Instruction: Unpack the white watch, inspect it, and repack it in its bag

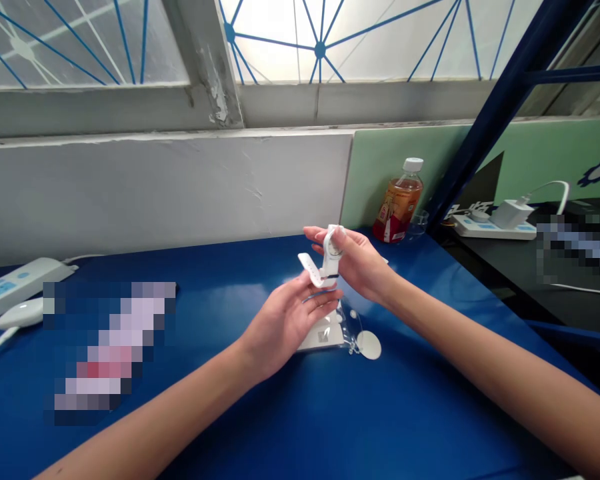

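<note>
A white wristwatch (331, 261) with a perforated strap end is held up above the table, between my two hands. My right hand (363, 263) pinches it at the top with thumb and fingers. Below it, my left hand (290, 320) has its thumb and fingertips on the lower bend of the strap, palm turned up. Under the hands lies a white printed card or box (325, 335), partly hidden by my left hand. Beside it are clear plastic packaging (350, 327) and a white round disc (369, 345).
On the blue table (220, 427), a blurred-out flat object (115, 347) lies left, near a white power strip (23, 287) and a white cabled device (23, 313). A drink bottle (399, 203) stands at the back right by a blue frame post (480, 140).
</note>
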`<action>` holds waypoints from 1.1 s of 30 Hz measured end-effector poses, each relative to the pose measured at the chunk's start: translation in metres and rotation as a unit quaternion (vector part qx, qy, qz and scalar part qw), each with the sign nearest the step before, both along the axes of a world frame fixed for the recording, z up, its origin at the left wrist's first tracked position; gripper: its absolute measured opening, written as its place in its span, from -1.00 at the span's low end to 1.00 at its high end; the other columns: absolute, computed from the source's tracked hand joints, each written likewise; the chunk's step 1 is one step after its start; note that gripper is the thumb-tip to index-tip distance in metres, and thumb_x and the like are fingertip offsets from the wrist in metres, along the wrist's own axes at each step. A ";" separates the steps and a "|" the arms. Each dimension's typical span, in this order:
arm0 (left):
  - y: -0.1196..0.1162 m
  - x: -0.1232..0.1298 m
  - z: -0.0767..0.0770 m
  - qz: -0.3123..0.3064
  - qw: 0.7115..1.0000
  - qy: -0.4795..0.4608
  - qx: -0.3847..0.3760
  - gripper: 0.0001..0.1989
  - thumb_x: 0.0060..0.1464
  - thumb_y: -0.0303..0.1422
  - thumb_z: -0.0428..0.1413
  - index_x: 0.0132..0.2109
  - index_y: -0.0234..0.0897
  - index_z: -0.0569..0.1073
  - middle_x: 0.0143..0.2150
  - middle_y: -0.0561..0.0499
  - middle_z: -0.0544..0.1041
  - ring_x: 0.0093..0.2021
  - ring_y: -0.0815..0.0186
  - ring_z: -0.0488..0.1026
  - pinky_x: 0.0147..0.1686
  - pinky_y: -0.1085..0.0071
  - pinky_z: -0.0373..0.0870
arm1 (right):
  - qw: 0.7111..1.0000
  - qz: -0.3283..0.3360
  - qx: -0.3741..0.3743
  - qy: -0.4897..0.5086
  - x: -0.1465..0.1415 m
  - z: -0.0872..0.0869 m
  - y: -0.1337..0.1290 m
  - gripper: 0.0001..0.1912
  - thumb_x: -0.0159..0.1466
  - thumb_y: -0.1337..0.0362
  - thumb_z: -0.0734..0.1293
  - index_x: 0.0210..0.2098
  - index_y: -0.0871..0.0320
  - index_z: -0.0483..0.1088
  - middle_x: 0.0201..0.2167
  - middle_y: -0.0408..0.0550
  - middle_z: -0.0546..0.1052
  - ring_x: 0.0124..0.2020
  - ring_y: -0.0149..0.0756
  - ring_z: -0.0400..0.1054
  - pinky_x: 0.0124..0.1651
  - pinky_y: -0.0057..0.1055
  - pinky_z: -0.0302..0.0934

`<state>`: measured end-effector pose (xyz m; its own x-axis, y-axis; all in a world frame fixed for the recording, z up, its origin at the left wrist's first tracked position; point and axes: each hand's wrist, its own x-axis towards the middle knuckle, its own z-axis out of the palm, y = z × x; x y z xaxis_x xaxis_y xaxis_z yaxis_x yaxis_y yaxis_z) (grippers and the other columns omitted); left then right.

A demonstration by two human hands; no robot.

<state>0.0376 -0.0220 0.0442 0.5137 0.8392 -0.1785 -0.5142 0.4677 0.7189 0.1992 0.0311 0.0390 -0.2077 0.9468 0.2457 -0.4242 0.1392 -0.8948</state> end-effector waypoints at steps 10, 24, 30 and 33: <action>-0.006 0.002 -0.003 -0.026 0.989 0.115 0.089 -0.72 0.18 -0.22 0.21 -0.12 -0.38 0.49 -0.25 -0.08 0.55 -0.23 0.26 0.54 -0.09 0.29 0.44 | 0.991 0.100 -0.052 -0.065 -0.007 0.003 -0.010 -0.67 0.29 0.09 0.32 -0.17 0.20 0.58 -0.24 0.02 0.62 -0.36 -0.29 0.46 -0.28 -0.38 0.33; -0.007 0.002 -0.006 -0.089 0.980 0.173 0.043 -0.68 0.21 -0.23 0.18 -0.08 -0.46 0.51 -0.08 -0.34 0.61 0.02 0.00 0.54 0.08 0.12 0.42 | 0.949 0.277 -0.135 0.069 0.003 0.022 -0.012 -0.38 0.39 -0.06 0.05 0.02 0.33 0.44 0.12 0.22 0.47 0.18 -0.08 0.33 0.28 -0.16 0.07; -0.010 0.004 -0.002 -0.084 0.979 0.178 0.049 -0.68 0.26 -0.24 0.12 -0.08 -0.49 0.48 -0.10 -0.38 0.60 -0.04 -0.03 0.57 0.02 0.09 0.46 | 0.943 0.278 -0.166 0.069 0.003 0.021 -0.010 -0.33 0.39 -0.12 0.03 0.03 0.34 0.42 0.16 0.26 0.43 0.18 -0.06 0.33 0.29 -0.15 0.05; -0.010 0.004 -0.004 -0.081 0.980 0.177 0.039 -0.68 0.25 -0.23 0.14 -0.09 -0.48 0.48 -0.10 -0.38 0.60 -0.02 -0.03 0.56 0.03 0.09 0.45 | 0.942 0.276 -0.178 0.063 0.003 0.021 -0.009 -0.32 0.38 -0.13 0.03 0.01 0.33 0.43 0.18 0.27 0.40 0.16 -0.04 0.34 0.27 -0.12 0.08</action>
